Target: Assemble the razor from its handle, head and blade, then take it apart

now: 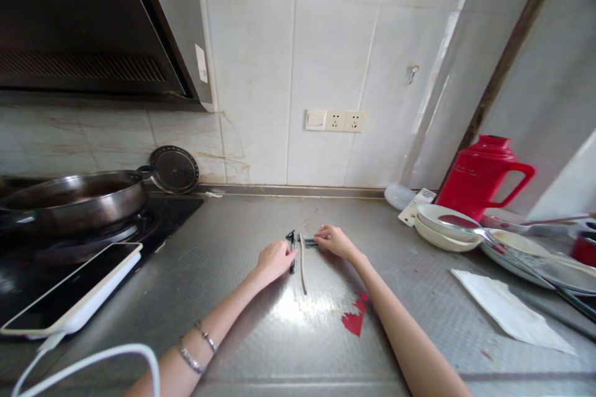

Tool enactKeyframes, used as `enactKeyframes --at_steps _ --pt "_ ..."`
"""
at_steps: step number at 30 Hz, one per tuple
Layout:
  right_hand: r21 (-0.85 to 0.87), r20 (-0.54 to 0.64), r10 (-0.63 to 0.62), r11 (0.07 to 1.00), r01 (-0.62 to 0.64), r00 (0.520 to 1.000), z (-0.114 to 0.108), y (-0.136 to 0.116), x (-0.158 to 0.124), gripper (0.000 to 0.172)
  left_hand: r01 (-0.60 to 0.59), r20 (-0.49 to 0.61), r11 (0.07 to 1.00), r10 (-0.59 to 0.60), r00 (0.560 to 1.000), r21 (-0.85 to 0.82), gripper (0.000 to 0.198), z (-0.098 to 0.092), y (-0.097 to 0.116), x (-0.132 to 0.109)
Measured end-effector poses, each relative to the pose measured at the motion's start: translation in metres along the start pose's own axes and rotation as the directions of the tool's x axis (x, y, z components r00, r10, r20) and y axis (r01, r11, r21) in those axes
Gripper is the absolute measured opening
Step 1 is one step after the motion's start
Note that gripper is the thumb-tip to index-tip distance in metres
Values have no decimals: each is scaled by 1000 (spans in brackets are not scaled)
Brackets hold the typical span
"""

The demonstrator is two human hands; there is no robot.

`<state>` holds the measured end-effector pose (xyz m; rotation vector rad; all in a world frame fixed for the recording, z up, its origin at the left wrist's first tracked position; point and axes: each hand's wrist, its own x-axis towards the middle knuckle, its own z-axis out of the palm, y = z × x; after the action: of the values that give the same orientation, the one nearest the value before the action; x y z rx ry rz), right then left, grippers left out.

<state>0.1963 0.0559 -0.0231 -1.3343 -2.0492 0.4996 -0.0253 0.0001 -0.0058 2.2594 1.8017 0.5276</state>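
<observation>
My left hand (pixel 275 258) is closed, its fingertips on a slim black T-shaped thing (pixel 292 268) that looks like a razor. This lies upright in the view, with its head pointing to the wall. Beside it rests a thin grey, slightly bent stick or cord (pixel 302 270) on the steel counter (pixel 242 335). To the right of that, my right hand (pixel 336 242) pinches the end of a small dark green stick-like thing (pixel 310 242), lying crosswise; its exact kind is too small to make out. A torn red scrap (pixel 354 316) lies nearer to me, by my right forearm.
On the left, a phone (pixel 74 291) with a white cable (pixel 107 353) lies by a pan (pixel 84 198) on the stove. At right are a red thermos jug (pixel 479 177), stacked bowls (pixel 442 236), plates and a white napkin (pixel 510 310). Wall sockets (pixel 344 121) sit behind.
</observation>
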Motion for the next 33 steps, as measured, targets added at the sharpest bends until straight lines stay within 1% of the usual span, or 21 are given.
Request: enactKeyframes --at_steps 3,6,12,15,17,21,24,26,27,30,33 --pt "-71 -16 -43 997 41 999 -1 -1 0 24 -10 -3 998 10 1000 56 35 0 4 -3" --pt "-98 -58 -65 993 59 996 -2 -1 1 25 -3 -2 995 3 1000 99 35 2 8 -4" --pt "-117 -63 -79 991 71 995 -1 -9 1 27 2 -1 991 -2 1000 136 30 7 11 -2" --pt "-101 -84 -74 993 65 994 1 -13 2 26 13 14 990 -15 1000 144 29 8 11 -2" --pt "-59 -111 -43 998 36 993 3 -16 4 26 14 23 990 -17 1000 143 29 9 11 -2" --pt "92 -182 66 995 -50 981 12 -25 6 24 22 6 990 -23 1000 138 27 9 11 -1" --pt "205 -183 164 971 -125 969 22 -36 6 26 51 -8 988 -50 999 145 27 6 11 0" --pt "324 -152 235 929 -176 960 29 -44 6 29 64 -26 988 -61 998 142 27 3 11 0" --pt "402 -126 272 893 -202 954 32 -49 7 30 64 -41 988 -59 997 137 27 2 11 0" --pt "633 -24 367 726 -270 930 41 -62 7 28 52 -98 991 -40 994 121 25 -1 13 -1" --pt "758 39 421 578 -302 906 47 -72 5 29 17 -149 993 0 989 113 24 -2 16 -4"
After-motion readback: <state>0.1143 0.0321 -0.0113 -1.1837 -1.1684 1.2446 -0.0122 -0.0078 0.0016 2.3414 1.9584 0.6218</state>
